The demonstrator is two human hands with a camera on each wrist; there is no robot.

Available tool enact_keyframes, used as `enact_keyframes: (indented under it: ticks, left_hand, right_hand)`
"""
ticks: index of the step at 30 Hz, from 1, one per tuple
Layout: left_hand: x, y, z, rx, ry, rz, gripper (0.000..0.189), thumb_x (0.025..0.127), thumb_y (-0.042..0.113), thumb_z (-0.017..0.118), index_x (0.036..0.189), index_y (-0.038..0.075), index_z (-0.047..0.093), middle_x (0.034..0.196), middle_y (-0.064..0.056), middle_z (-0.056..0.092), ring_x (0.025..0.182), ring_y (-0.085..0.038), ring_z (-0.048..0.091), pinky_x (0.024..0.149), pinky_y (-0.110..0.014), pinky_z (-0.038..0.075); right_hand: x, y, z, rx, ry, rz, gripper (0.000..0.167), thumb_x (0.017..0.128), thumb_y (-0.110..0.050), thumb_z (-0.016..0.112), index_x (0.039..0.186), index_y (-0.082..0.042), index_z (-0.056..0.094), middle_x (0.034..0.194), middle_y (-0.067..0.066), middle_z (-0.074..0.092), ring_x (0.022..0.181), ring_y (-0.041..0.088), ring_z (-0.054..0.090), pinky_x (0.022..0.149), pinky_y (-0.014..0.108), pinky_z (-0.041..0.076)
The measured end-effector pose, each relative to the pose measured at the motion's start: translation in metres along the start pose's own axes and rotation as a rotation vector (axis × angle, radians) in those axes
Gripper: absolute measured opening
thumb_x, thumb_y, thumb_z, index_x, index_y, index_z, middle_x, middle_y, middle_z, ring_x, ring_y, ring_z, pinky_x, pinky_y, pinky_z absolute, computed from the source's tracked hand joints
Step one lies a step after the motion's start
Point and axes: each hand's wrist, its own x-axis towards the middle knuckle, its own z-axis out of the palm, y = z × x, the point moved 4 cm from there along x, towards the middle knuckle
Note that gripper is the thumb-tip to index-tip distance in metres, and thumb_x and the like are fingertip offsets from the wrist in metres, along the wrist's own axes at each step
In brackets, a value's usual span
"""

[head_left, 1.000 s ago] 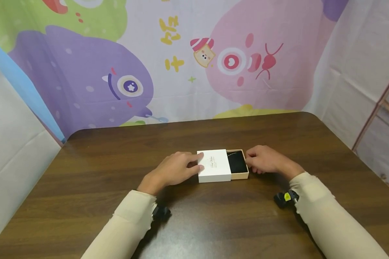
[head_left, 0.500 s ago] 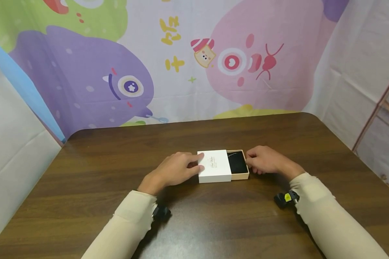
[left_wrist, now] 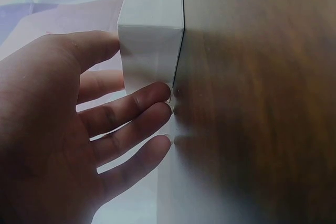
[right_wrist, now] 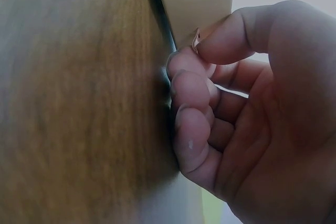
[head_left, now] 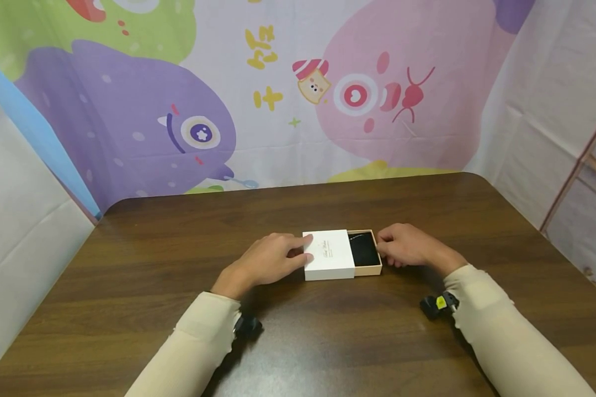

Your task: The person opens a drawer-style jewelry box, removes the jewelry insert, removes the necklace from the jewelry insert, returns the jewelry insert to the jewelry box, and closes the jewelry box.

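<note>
A small white gift box sleeve [head_left: 329,262] with gold lettering lies on the table. Its tan inner drawer [head_left: 367,271] stands partly out to the right, showing a black pad [head_left: 365,252] with a thin silvery chain [head_left: 357,237] across it. My left hand [head_left: 263,258] rests thumb and forefinger on the sleeve's left top edge; in the left wrist view the other fingers [left_wrist: 131,129] extend beside its end face. At the drawer's right end, my right hand [head_left: 407,245] pinches a small pull tab [right_wrist: 196,39] between thumb and forefinger, remaining fingers curled near the tabletop.
The dark wooden table [head_left: 298,342] extends around the box, with rounded far corners. Behind it hangs a cartoon-printed cloth [head_left: 278,138]. Pale curtains [head_left: 30,237] flank both sides. A small black device [head_left: 248,327] sits at each wrist.
</note>
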Motion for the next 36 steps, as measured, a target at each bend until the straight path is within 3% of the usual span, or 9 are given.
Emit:
enact_keyframes:
  ticks: [3,11,36]
  left_hand:
    - [-0.0004,0.0001,0.0001,-0.001,0.004,0.002,0.052,0.100,0.039,0.060,0.147,0.020,0.052,0.129,-0.001,0.066,0.092,-0.011,0.057,0.077,-0.034,0.045]
    - [0.0004,0.0008,0.0001,0.009,0.010,0.020,0.051,0.100,0.038,0.061,0.146,0.018,0.053,0.100,0.007,0.068,0.080,-0.011,0.054,0.066,-0.032,0.043]
    - [0.0002,0.0010,-0.0006,0.007,0.001,0.015,0.052,0.100,0.039,0.060,0.147,0.018,0.052,0.109,0.003,0.070,0.083,-0.012,0.054,0.069,-0.033,0.044]
  right_hand:
    - [-0.0003,-0.0006,0.0000,0.001,-0.002,0.003,0.025,0.094,-0.014,0.052,0.071,-0.010,0.060,0.065,0.002,0.061,0.056,0.017,0.059,0.054,0.033,0.048]
    - [-0.0011,-0.0023,-0.0011,0.010,-0.004,-0.003,0.022,0.092,-0.013,0.053,0.072,-0.009,0.059,0.065,0.003,0.061,0.056,0.016,0.058,0.054,0.032,0.047]
    - [-0.0011,-0.0025,-0.0020,0.022,-0.009,0.001,0.023,0.094,-0.013,0.053,0.071,-0.010,0.059,0.065,0.003,0.061,0.056,0.017,0.059,0.055,0.033,0.049]
